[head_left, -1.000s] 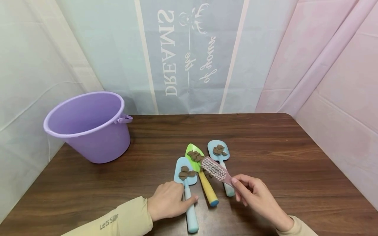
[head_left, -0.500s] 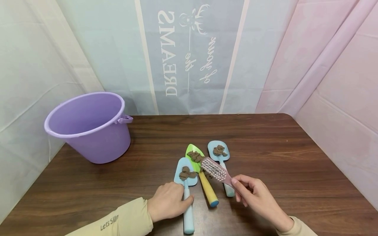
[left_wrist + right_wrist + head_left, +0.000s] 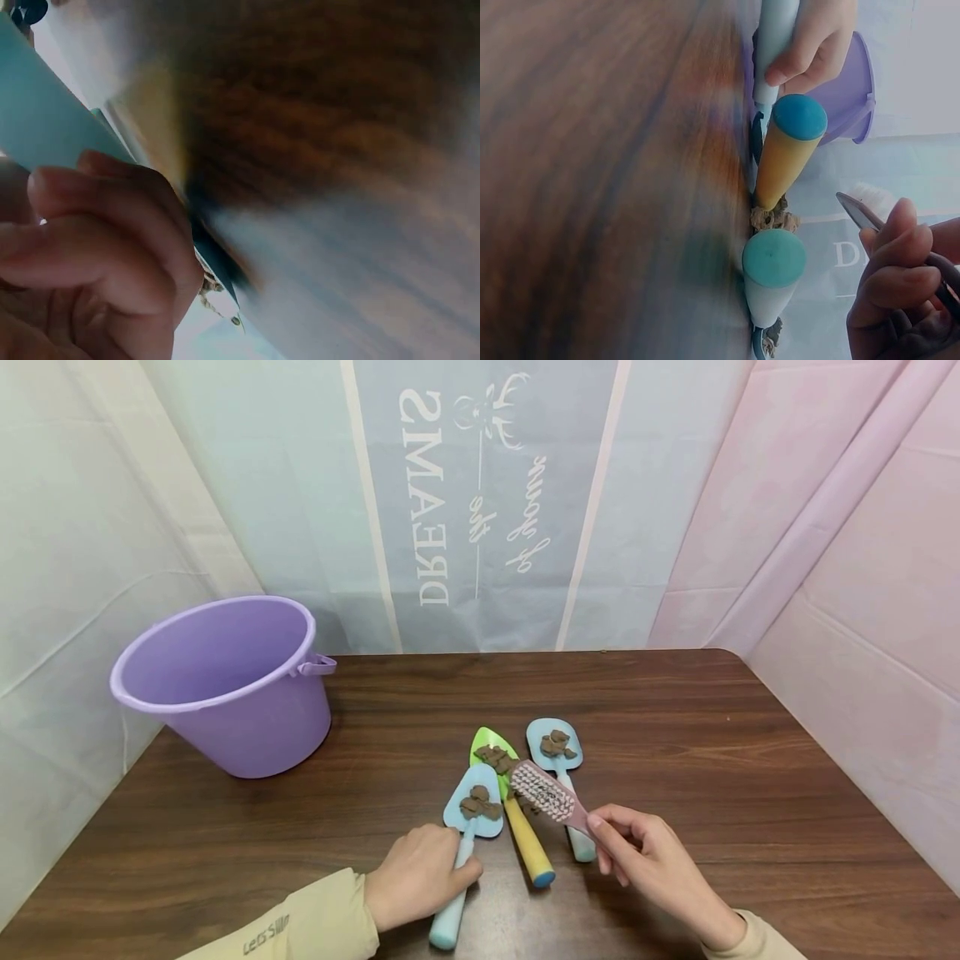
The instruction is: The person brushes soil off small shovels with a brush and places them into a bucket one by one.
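Note:
My left hand (image 3: 420,875) grips the pale handle of a light-blue garden trowel (image 3: 447,920); in the left wrist view its fingers (image 3: 112,247) curl beside that handle. Brown clay-like lumps (image 3: 480,803) lie on the blade. Between the thumb and fingers of my right hand (image 3: 660,868) is the handle of a pinkish scrub brush (image 3: 545,791), white bristles facing up. The brush is raised above a green trowel with a yellow handle (image 3: 529,845) and partly covers it. A second light-blue trowel (image 3: 536,742) lies to the right. Both of these also bear brown lumps.
A purple bucket (image 3: 255,727) stands at the left rear of the dark wooden table (image 3: 660,718). Printed fabric (image 3: 480,527) hangs behind the table's back edge, with pale sheets on both sides.
The handle end of the left-hand trowel has swung left, and its blade now tilts to the right, closer to the green trowel. My right hand and the brush have barely moved.

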`<state>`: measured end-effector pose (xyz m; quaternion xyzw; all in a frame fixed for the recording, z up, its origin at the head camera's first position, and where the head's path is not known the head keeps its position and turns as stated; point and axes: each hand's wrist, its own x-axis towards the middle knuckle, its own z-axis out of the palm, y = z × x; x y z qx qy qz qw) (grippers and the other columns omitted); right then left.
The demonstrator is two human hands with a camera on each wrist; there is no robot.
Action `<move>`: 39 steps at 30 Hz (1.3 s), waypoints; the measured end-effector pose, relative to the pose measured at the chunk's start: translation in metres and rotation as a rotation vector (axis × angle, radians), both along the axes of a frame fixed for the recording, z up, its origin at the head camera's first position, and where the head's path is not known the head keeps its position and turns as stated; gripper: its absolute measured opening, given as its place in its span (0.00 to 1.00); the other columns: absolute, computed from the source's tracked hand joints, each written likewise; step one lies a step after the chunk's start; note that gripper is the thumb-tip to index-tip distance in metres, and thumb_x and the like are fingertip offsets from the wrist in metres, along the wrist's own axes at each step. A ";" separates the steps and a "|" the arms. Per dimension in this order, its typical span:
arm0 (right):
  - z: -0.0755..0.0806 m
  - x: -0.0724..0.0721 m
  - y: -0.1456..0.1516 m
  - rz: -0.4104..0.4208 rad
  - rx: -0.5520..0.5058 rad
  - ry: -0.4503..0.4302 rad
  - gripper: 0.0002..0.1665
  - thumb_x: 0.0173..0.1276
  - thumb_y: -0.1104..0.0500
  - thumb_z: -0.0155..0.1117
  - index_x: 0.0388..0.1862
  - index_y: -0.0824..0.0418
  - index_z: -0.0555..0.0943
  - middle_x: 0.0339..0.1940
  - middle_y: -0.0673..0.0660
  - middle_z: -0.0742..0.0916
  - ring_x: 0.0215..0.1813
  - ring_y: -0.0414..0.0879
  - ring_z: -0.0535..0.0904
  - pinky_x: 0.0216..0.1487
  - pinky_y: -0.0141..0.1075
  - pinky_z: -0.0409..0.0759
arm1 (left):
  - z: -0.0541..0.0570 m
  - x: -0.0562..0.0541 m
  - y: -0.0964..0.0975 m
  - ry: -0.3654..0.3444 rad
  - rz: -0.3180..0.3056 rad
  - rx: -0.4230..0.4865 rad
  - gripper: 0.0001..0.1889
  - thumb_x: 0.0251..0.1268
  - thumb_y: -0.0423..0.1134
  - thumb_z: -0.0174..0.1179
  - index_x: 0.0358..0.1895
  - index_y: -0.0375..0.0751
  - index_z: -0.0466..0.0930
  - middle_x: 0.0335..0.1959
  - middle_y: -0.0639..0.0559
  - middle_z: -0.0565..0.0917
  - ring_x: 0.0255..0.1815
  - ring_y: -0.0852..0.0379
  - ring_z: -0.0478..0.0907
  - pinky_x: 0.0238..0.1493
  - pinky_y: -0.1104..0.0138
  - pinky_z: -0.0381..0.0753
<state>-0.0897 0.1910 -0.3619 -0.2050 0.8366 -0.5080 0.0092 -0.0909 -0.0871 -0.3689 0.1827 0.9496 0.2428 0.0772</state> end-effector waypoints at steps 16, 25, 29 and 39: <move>0.000 -0.001 0.000 -0.006 0.003 0.013 0.10 0.75 0.62 0.50 0.36 0.59 0.79 0.15 0.48 0.78 0.12 0.36 0.69 0.12 0.31 0.68 | 0.013 -0.001 -0.017 0.021 0.052 0.130 0.18 0.51 0.39 0.58 0.11 0.49 0.61 0.11 0.62 0.60 0.12 0.66 0.58 0.12 0.72 0.59; 0.002 -0.001 -0.002 -0.006 -0.018 0.021 0.10 0.75 0.62 0.50 0.37 0.61 0.79 0.16 0.50 0.78 0.12 0.36 0.68 0.11 0.31 0.66 | 0.023 0.000 -0.015 0.052 0.081 0.165 0.15 0.48 0.38 0.58 0.11 0.47 0.63 0.11 0.63 0.60 0.13 0.67 0.58 0.14 0.72 0.60; 0.004 -0.001 -0.004 -0.016 -0.022 -0.004 0.10 0.75 0.61 0.50 0.39 0.62 0.78 0.17 0.50 0.78 0.11 0.36 0.68 0.11 0.32 0.66 | 0.026 0.002 -0.013 0.060 0.090 0.164 0.16 0.48 0.39 0.58 0.11 0.47 0.62 0.11 0.63 0.59 0.14 0.67 0.56 0.15 0.73 0.59; 0.008 -0.002 -0.013 -0.078 0.014 0.020 0.09 0.74 0.59 0.52 0.37 0.58 0.79 0.17 0.49 0.77 0.13 0.32 0.64 0.11 0.30 0.63 | 0.030 0.005 -0.010 0.052 0.100 0.173 0.17 0.47 0.39 0.59 0.11 0.48 0.60 0.10 0.63 0.57 0.14 0.67 0.55 0.15 0.73 0.58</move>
